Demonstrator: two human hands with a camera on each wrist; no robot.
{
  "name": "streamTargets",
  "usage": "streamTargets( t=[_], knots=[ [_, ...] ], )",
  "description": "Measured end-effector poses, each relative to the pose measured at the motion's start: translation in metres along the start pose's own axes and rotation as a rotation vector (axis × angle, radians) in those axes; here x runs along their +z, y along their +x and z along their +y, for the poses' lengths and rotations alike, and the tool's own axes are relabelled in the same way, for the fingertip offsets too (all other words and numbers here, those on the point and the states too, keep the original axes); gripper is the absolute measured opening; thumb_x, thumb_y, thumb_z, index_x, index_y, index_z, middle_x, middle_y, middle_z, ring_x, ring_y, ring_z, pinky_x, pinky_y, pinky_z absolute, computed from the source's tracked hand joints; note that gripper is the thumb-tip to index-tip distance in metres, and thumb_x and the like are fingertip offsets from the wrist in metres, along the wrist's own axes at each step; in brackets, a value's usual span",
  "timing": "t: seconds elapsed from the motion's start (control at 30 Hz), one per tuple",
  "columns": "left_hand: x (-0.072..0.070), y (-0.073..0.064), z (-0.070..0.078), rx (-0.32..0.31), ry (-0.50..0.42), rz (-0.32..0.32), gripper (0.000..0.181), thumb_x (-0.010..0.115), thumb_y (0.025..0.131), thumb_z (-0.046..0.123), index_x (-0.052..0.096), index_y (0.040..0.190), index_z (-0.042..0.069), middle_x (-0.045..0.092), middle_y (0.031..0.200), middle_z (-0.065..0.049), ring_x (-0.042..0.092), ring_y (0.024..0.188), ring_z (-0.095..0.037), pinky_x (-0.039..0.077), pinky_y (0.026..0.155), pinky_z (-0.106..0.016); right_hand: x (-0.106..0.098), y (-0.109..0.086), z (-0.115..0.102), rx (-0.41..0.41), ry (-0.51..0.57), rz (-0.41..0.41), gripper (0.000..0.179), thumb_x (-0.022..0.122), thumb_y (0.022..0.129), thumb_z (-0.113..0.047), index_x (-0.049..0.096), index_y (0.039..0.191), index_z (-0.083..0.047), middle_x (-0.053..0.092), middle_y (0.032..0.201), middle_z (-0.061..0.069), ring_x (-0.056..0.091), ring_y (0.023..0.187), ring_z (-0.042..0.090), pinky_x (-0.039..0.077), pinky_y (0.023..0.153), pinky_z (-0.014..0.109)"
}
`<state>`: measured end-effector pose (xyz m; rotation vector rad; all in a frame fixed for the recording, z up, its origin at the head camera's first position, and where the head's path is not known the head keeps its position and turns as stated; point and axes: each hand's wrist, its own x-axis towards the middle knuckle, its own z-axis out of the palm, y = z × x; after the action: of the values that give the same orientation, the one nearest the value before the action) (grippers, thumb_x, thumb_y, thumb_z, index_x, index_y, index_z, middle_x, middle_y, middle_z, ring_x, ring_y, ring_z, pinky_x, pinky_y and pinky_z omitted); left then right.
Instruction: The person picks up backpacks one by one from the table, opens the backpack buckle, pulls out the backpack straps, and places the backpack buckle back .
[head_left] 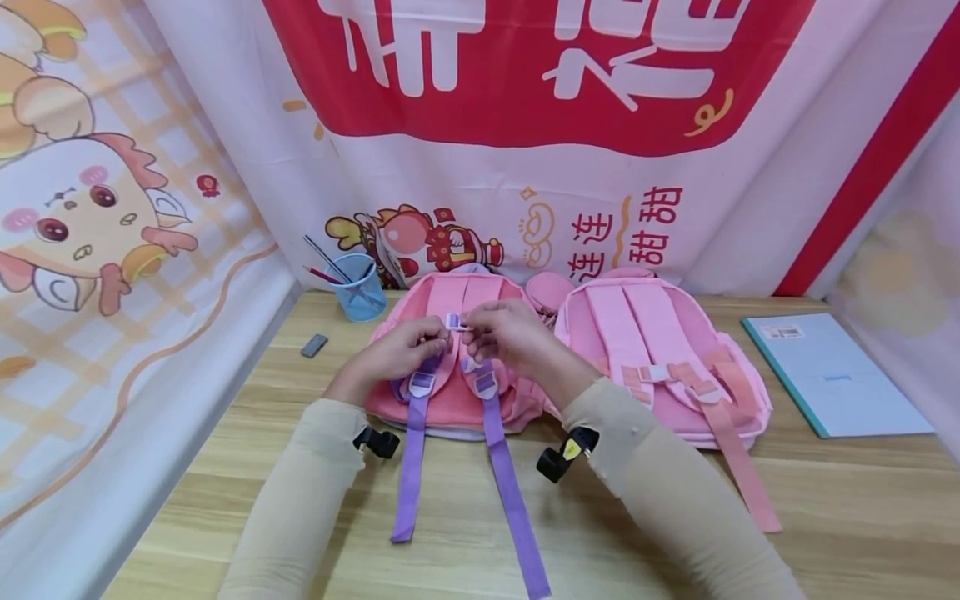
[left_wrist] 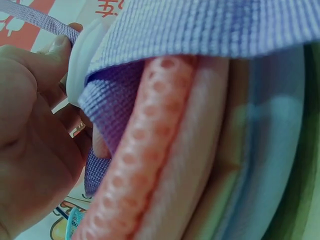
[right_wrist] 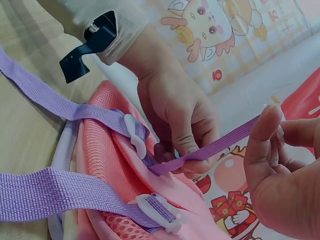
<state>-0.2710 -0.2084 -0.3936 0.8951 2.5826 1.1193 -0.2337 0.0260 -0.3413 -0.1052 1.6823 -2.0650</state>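
Observation:
A pink backpack (head_left: 442, 408) lies with its shoulder straps up, and both hands are raised over it. My left hand (head_left: 405, 348) pinches a purple webbing strap (right_wrist: 225, 148) between thumb and fingers. At the other end of this stretch, my right hand (head_left: 506, 333) pinches by a small white buckle (head_left: 453, 322). The strap runs taut between the hands in the right wrist view. Two white strap adjusters (head_left: 422, 383) sit below the hands, with long purple tails hanging toward the table's front. In the left wrist view, purple webbing and pink mesh edging (left_wrist: 145, 150) cover much of my left hand's work.
A second pink backpack (head_left: 720, 350) lies close on the right, its straps fastened by a white buckle. Farther right is a light-blue folder (head_left: 840, 375). A blue mesh pen cup (head_left: 360, 292) and a small grey block (head_left: 314, 345) stand at the left on the wooden table (head_left: 622, 533).

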Motion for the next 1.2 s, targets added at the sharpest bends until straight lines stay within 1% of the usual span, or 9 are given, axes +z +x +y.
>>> streamTargets(
  t=[0.23, 0.4, 0.5, 0.63, 0.77, 0.87, 0.97, 1.07, 1.2],
  knots=[
    [-0.002, -0.001, 0.0, -0.01, 0.017, 0.01, 0.015, 0.057, 0.109, 0.002, 0.064, 0.097, 0.008, 0.059, 0.095, -0.005, 0.056, 0.091, -0.022, 0.048, 0.083, -0.034, 0.001, 0.0, -0.004, -0.009, 0.013, -0.011, 0.022, 0.053, 0.111, -0.007, 0.068, 0.095, -0.004, 0.065, 0.071, 0.0, 0.058, 0.059, 0.009, 0.053, 0.055, 0.021],
    [-0.003, -0.003, 0.002, -0.039, 0.033, 0.024, 0.015, 0.058, 0.109, 0.002, 0.065, 0.097, 0.009, 0.061, 0.097, -0.006, 0.056, 0.094, -0.022, 0.048, 0.088, -0.037, 0.0, -0.001, -0.005, -0.015, 0.016, 0.009, 0.02, 0.054, 0.111, -0.008, 0.068, 0.097, -0.005, 0.066, 0.072, 0.0, 0.059, 0.06, 0.009, 0.053, 0.056, 0.021],
    [-0.004, -0.004, 0.002, -0.049, 0.044, 0.028, 0.015, 0.057, 0.109, 0.004, 0.066, 0.098, 0.009, 0.062, 0.099, -0.006, 0.057, 0.095, -0.021, 0.049, 0.089, -0.037, 0.0, -0.002, -0.005, -0.023, -0.004, 0.026, 0.018, 0.056, 0.111, -0.01, 0.068, 0.098, -0.005, 0.066, 0.071, 0.0, 0.059, 0.06, 0.009, 0.053, 0.056, 0.021],
    [-0.005, -0.006, 0.001, -0.037, 0.039, 0.038, 0.014, 0.057, 0.109, 0.005, 0.066, 0.099, 0.009, 0.062, 0.099, -0.007, 0.056, 0.095, -0.021, 0.048, 0.088, -0.037, 0.0, -0.004, -0.006, -0.04, -0.077, 0.037, 0.017, 0.058, 0.111, -0.012, 0.068, 0.101, -0.003, 0.065, 0.073, 0.001, 0.059, 0.062, 0.011, 0.054, 0.058, 0.022],
    [-0.006, -0.009, 0.001, -0.035, 0.024, 0.054, 0.014, 0.057, 0.11, 0.006, 0.066, 0.099, 0.01, 0.061, 0.099, -0.007, 0.056, 0.094, -0.023, 0.048, 0.088, -0.038, -0.004, -0.004, -0.006, -0.053, -0.198, 0.046, 0.02, 0.058, 0.112, -0.015, 0.069, 0.104, -0.001, 0.065, 0.076, 0.002, 0.059, 0.065, 0.013, 0.055, 0.061, 0.023],
    [-0.007, -0.01, 0.0, -0.046, 0.024, 0.057, 0.015, 0.057, 0.11, 0.007, 0.067, 0.1, 0.011, 0.061, 0.1, -0.006, 0.057, 0.095, -0.023, 0.047, 0.088, -0.038, -0.007, -0.004, -0.005, -0.062, -0.305, 0.068, 0.024, 0.058, 0.112, -0.02, 0.069, 0.099, -0.003, 0.063, 0.076, 0.002, 0.058, 0.065, 0.013, 0.053, 0.06, 0.023],
    [-0.007, -0.01, -0.001, -0.056, 0.02, 0.057, 0.015, 0.057, 0.111, 0.009, 0.067, 0.1, 0.013, 0.062, 0.1, -0.005, 0.057, 0.095, -0.023, 0.048, 0.089, -0.038, -0.011, -0.004, -0.004, -0.074, -0.383, 0.081, 0.03, 0.057, 0.113, -0.024, 0.067, 0.092, -0.005, 0.061, 0.073, 0.002, 0.055, 0.062, 0.012, 0.049, 0.056, 0.024],
    [-0.006, -0.009, -0.002, -0.047, 0.025, 0.052, 0.015, 0.058, 0.11, 0.008, 0.067, 0.1, 0.012, 0.063, 0.1, -0.005, 0.058, 0.095, -0.022, 0.048, 0.089, -0.038, -0.013, -0.004, -0.003, -0.089, -0.401, 0.063, 0.035, 0.055, 0.114, -0.027, 0.064, 0.088, -0.005, 0.059, 0.071, 0.002, 0.051, 0.06, 0.013, 0.044, 0.053, 0.024],
    [-0.004, -0.007, -0.002, -0.014, 0.024, 0.038, 0.014, 0.058, 0.109, 0.005, 0.067, 0.099, 0.01, 0.063, 0.098, -0.006, 0.058, 0.095, -0.022, 0.049, 0.089, -0.037, -0.016, -0.005, -0.002, -0.081, -0.358, 0.024, 0.038, 0.054, 0.115, -0.028, 0.062, 0.084, -0.007, 0.058, 0.07, 0.001, 0.048, 0.059, 0.012, 0.041, 0.053, 0.023]
  ],
)
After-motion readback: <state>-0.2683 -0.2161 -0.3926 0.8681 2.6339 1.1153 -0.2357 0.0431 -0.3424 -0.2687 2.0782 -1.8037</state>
